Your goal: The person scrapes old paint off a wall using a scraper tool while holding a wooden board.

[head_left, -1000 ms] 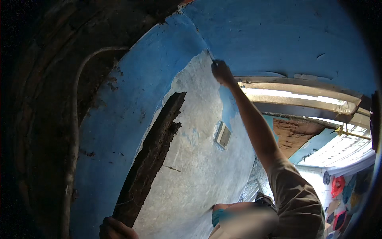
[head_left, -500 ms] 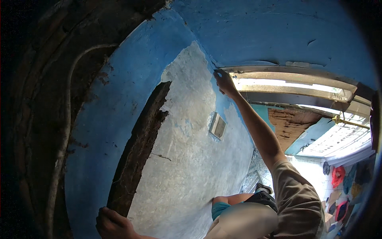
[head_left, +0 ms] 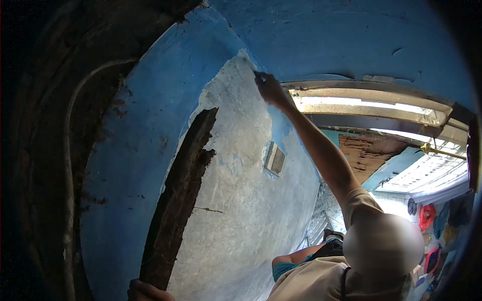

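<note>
The left hand (head_left: pixel 145 292) enters at the lower edge of the head view, with only its knuckles and upper part in frame. It sits at the foot of a dark, rough wooden plank (head_left: pixel 181 190) and touches the plank's lower end; the frame does not show whether the fingers are clamped on it or merely resting against it. The right hand is outside the picture, so how far apart the hands stand cannot be told. The plank leans steeply along the wall (head_left: pixel 145 125), its top near the upper edge of a large grey patch of bare plaster (head_left: pixel 246 210) and its left side along the border of the remaining blue paint. A second person stands at lower right, in a beige top, with one bare arm raised up the wall. That person's hand (head_left: pixel 271 90) is closed and meets the wall at the top corner of the grey patch, just where the blue coat begins; something thin projects from the fist, too small to identify. A small rectangular box (head_left: pixel 275 158) is fixed to the plaster below that arm. A pale cable (head_left: pixel 68 165) runs in a curve down the dark surface at far left. A bright opening under a pale lintel (head_left: pixel 361 95) lies to the right, with exposed brick (head_left: pixel 369 150) beneath it and coloured garments (head_left: pixel 427 215) hanging farther right.
</note>
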Action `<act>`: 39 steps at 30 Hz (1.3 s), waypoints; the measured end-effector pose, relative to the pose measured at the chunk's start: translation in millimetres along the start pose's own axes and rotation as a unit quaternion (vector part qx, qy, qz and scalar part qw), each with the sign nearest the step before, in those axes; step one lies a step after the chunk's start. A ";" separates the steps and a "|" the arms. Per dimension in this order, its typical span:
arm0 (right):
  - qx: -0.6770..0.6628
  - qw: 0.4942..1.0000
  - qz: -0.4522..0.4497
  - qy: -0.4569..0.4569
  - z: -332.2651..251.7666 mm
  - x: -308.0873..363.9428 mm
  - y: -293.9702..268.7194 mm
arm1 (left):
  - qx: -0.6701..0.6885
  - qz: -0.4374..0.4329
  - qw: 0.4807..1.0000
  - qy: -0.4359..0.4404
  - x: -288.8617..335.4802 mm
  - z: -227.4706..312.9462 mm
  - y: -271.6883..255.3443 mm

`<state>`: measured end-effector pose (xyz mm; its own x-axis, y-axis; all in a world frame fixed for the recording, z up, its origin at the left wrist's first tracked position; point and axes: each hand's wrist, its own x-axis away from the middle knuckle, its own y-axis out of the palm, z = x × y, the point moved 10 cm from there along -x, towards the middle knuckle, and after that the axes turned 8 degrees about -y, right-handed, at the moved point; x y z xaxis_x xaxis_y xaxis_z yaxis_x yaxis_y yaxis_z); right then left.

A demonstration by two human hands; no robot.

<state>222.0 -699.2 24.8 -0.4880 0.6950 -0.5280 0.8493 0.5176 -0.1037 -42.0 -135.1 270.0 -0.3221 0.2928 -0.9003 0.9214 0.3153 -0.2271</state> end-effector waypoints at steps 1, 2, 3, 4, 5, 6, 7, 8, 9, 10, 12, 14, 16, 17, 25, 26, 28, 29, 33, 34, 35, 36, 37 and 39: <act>-0.090 0.995 -0.004 0.052 5.1 -10.7 3.7 | -0.002 0.022 1.000 0.015 1.8 -0.9 0.7; -0.148 0.986 -0.025 0.077 7.8 -13.8 4.8 | -0.002 0.044 0.999 0.029 4.1 -0.1 -0.3; -0.206 0.972 -0.049 0.103 -6.1 -14.7 6.0 | -0.007 0.039 0.999 0.026 2.0 0.8 -1.3; -0.207 0.971 -0.057 0.102 -17.9 -10.7 9.3 | 0.012 0.059 0.998 0.009 -3.6 2.5 -9.9; -0.189 0.973 -0.071 0.110 -27.9 -0.4 15.2 | 0.030 0.080 0.996 -0.009 -5.6 0.6 -17.2; -0.172 0.975 -0.081 0.119 -34.1 6.1 18.5 | 0.028 0.080 0.996 -0.010 -2.4 -7.4 -16.8; -0.170 0.976 -0.079 0.113 -32.3 0.3 16.7 | 0.017 0.054 0.998 0.001 3.1 -9.9 -7.4; -0.173 0.976 -0.076 0.109 -30.7 -4.8 14.7 | 0.006 0.028 1.000 0.011 8.7 -11.2 2.3; -0.173 0.976 -0.076 0.107 -25.7 -4.9 14.8 | 0.007 0.026 1.000 0.007 9.3 -9.6 2.8; -0.217 0.969 -0.056 0.101 -16.4 -14.6 12.0 | 0.022 0.012 1.000 -0.009 4.3 -8.3 4.2; -0.205 0.972 -0.066 0.099 -5.3 -16.5 25.4 | 0.031 -0.004 0.999 -0.024 -2.0 -8.2 3.7; -0.152 0.984 -0.087 0.028 -0.3 -24.6 35.2 | 0.026 0.064 0.998 -0.001 -3.4 -0.7 -11.3; -0.096 0.991 -0.085 -0.045 -7.4 -11.6 46.5 | 0.030 0.074 0.997 0.001 -7.2 2.3 -14.9; -0.119 0.991 -0.066 0.005 -9.6 -13.7 49.9 | 0.037 0.080 0.996 0.007 -6.6 4.8 -17.0; -0.178 0.975 -0.091 0.101 -14.6 16.6 42.6 | 0.011 0.034 0.999 0.008 -6.5 -2.5 -9.8; -0.142 0.986 -0.081 0.017 0.0 3.3 42.1 | 0.025 0.040 0.999 0.024 -6.8 3.6 -10.7; -0.144 0.985 -0.095 0.009 25.3 -11.8 12.2 | 0.064 0.038 0.997 0.002 -5.8 7.6 -8.2; -0.164 0.978 -0.104 0.079 18.0 -10.9 16.6 | 0.074 0.031 0.997 -0.023 -5.4 -2.4 -5.0; -0.191 0.969 -0.095 0.127 -22.7 9.7 20.2 | -0.056 0.009 0.997 -0.044 6.1 -17.3 4.1; -0.191 0.970 -0.090 0.122 -3.7 -5.5 21.6 | -0.001 0.029 0.999 -0.016 0.4 -11.0 0.5; -0.111 0.972 -0.014 -0.206 -16.9 -32.9 -14.9 | 0.067 0.047 0.997 0.014 -2.3 4.0 -3.7; -0.126 0.980 -0.055 -0.144 -4.4 -30.6 -0.3 | 0.062 0.044 0.997 0.017 -2.8 3.7 -4.3; -0.135 0.983 -0.097 -0.083 6.8 -30.7 14.5 | 0.064 0.038 0.997 0.014 -3.8 5.2 -5.4; -0.115 0.982 -0.119 -0.094 10.8 -21.7 29.9 | 0.071 0.028 0.997 0.012 -5.2 4.3 -7.5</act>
<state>260.2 -704.2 24.0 -0.6030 0.4476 -0.6603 0.6374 0.7681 -0.0614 -46.3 -142.9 274.7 -0.2737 0.3283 -0.9041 0.9588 0.1670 -0.2296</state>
